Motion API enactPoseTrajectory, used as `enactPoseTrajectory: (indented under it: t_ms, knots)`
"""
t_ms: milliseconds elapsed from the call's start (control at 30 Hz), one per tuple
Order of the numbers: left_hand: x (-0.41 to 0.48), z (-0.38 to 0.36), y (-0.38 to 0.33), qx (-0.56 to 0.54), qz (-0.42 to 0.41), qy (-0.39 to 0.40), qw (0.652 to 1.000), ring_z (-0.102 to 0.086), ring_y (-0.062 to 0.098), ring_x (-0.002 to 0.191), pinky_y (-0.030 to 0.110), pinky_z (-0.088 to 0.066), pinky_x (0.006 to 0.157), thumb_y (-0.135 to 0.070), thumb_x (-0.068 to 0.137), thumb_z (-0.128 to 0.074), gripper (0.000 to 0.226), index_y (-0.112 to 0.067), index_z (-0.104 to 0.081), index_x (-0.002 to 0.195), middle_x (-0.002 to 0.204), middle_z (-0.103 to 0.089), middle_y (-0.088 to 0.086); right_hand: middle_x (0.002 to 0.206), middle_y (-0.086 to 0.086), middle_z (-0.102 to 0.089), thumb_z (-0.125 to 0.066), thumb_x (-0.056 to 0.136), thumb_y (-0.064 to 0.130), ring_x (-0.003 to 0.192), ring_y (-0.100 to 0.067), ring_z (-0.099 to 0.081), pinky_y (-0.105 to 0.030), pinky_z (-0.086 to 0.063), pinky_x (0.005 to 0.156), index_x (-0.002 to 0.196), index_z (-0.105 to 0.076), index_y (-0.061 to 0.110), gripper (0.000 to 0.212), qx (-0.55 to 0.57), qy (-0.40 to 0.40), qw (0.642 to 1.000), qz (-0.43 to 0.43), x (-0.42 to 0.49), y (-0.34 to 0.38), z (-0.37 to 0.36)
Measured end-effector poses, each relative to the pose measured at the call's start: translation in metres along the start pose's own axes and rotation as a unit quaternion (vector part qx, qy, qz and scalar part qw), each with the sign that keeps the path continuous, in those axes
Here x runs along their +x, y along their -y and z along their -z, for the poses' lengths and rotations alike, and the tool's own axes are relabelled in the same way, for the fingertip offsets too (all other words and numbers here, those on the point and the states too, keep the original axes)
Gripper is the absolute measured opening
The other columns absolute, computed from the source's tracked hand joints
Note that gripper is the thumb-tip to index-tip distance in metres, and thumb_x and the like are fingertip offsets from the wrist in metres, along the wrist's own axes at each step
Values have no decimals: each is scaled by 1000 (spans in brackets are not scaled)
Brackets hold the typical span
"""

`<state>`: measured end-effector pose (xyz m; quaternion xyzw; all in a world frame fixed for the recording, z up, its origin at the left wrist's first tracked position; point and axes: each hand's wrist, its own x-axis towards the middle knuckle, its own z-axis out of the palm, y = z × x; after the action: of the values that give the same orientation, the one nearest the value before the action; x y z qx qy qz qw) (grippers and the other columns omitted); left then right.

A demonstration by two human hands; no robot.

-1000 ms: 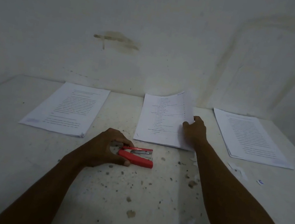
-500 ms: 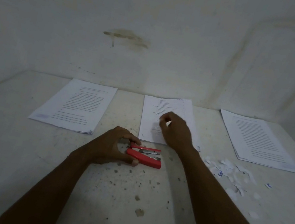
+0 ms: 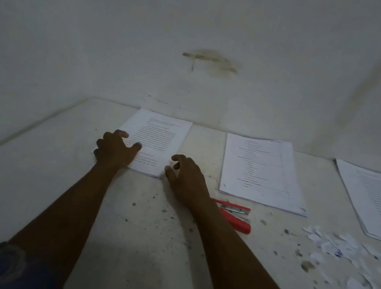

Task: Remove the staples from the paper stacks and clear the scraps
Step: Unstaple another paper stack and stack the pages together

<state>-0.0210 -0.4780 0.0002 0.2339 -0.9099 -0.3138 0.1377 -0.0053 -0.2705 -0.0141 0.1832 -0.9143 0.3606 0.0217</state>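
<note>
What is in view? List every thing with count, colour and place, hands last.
paper stacks: three, white with printed lines, in a row on the table near the wall: left stack, middle stack, right stack
stapler-type tool: one, red and metal, lying in front of the middle stack, partly behind the right forearm
paper scraps: a loose pile, white with some blue marks, in front of the right stack
table: one, white, speckled with dark spots
wall: white, behind the table
stain: one, brownish, on the wall
sleeve: one, blue, on the left arm
left hand: rests on the left stack's near left corner
right hand: fingers loosely curled, at the left stack's near right corner
</note>
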Motion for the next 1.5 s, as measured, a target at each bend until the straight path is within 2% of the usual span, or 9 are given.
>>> enactPoseTrajectory:
  t_ms: [200,333,800,900,1000,1067,1167,1267,1500]
  knots:
    - [17,14,21,162,95,40,981,-30,42,134,51,-27,111,-68,81,-59,90,-3,-38,139,143,-36,23,132,-3,-51,-48,99,44,118,-21,-46,-38,-42,100,140,-53,27,45,-77,-1,997,28,-3,0,-19]
    - [27,15,19,156,104,37,982,-33,42,132,52,-26,109,-62,82,-62,79,-5,-46,134,138,-41,22,132,0,-50,-48,99,45,116,-18,-44,-30,-35,90,142,-53,26,47,-109,-30,993,38,-7,-1,-25]
    - [70,22,20,87,174,107,975,-39,40,135,49,-32,110,-51,86,-64,73,-5,-44,140,147,-43,18,130,3,-49,-46,97,48,115,-14,-44,-32,-41,97,142,-52,29,50,-121,-42,991,30,-10,3,-27]
    - [50,22,2,118,145,73,980,-44,39,128,48,-31,107,-41,88,-62,54,-7,-53,129,135,-51,18,132,3,-48,-46,97,49,116,-14,-44,-31,-41,98,143,-51,29,50,-126,-40,991,30,-10,4,-27]
    - [45,14,-7,61,98,56,992,-57,35,106,45,-41,98,-30,89,-60,27,-3,-56,89,93,-58,12,133,3,-48,-45,97,49,117,-14,-44,-32,-40,99,143,-50,29,51,-129,-37,991,27,-10,3,-27]
    - [47,13,-10,17,72,65,995,-60,33,92,36,-45,82,-26,92,-57,34,-3,-48,68,72,-52,8,134,2,-48,-45,97,50,117,-15,-44,-32,-40,99,143,-51,29,51,-131,-39,990,27,-10,3,-27]
    - [43,20,-21,-16,81,101,991,-57,37,111,39,-44,91,-36,102,-43,48,9,-61,105,108,-63,22,134,2,-48,-45,97,50,117,-15,-44,-32,-41,100,143,-51,29,51,-130,-39,990,29,-11,2,-28]
    - [48,25,-21,-85,135,141,977,-46,38,131,43,-38,111,-53,103,-30,72,3,-37,146,149,-41,24,136,3,-47,-44,97,50,118,-14,-43,-31,-39,101,144,-49,29,51,-129,-37,990,31,-11,1,-28]
    - [57,39,-4,-248,203,206,925,-60,24,79,31,-49,63,-50,91,-62,60,-3,-59,129,109,-66,14,135,3,-48,-45,97,50,119,-14,-44,-31,-39,101,143,-50,29,51,-136,-43,989,36,-10,0,-29]
